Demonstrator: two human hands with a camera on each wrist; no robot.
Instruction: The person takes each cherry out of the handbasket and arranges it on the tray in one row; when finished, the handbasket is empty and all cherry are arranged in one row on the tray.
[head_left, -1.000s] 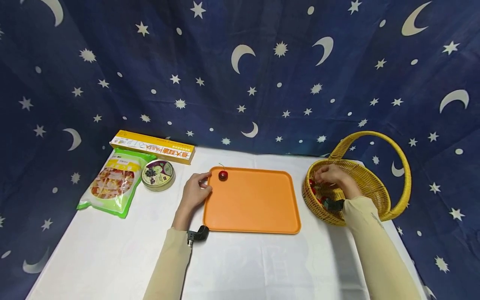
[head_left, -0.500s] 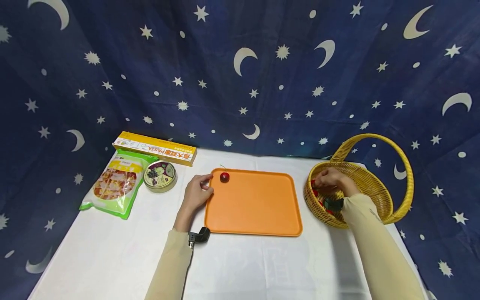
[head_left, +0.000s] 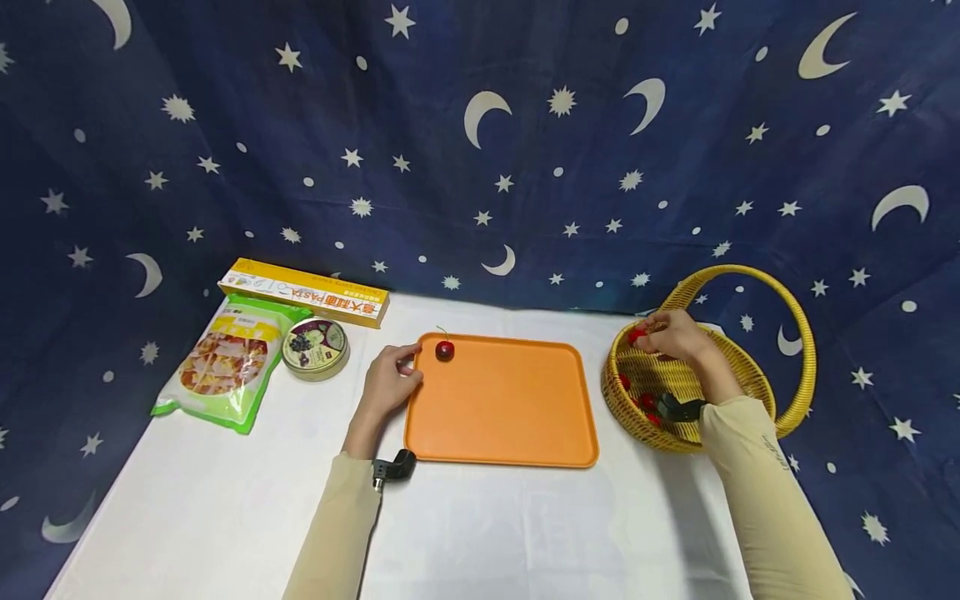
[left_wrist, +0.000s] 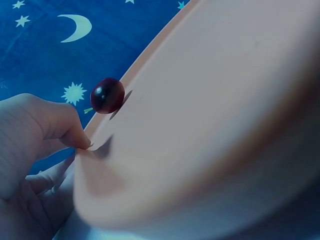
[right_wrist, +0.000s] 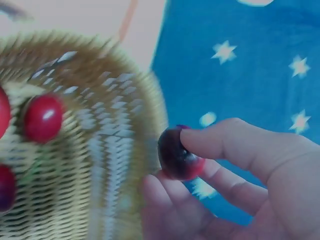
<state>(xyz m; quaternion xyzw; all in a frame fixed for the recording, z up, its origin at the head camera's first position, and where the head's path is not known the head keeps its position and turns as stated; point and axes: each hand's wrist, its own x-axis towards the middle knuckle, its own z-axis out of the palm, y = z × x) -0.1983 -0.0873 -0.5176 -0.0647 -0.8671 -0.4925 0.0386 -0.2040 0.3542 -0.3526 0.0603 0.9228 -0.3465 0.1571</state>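
while my right hand (head_left: 670, 335) pinches a dark red cherry (right_wrist: 176, 154) between thumb and fingertips just above the far rim of the wicker basket (head_left: 750, 371), my left hand (head_left: 386, 385) rests at the far left corner of the orange tray (head_left: 501, 400), thumb and forefinger curled onto its rim, bracing it. one cherry with a stem (head_left: 445, 350) already lies on the tray in that same corner, just beside my left fingertips, and several more red cherries (right_wrist: 43, 117) sit in the basket. to do this step well, i judge the pinch should be kept light, since the fruit is small, round and slick and would squirt out or bruise under a hard squeeze; i would carry it across low and set it down rather than drop it, because the tray floor is smooth and a cherry will roll toward the lip. i would also keep my wrist clear of the arched handle on the way out and hold the tray steady with the left hand so it doesn't slide on the white cloth (head_left: 225, 517). off to the left lie a long yellow box (head_left: 303, 293) reading "pasta" with chinese characters beside it, a green snack bag (head_left: 227, 363) whose print is too small to read, and a round tin (head_left: 316, 349) with grapes pictured on the lid, its label also unreadable.
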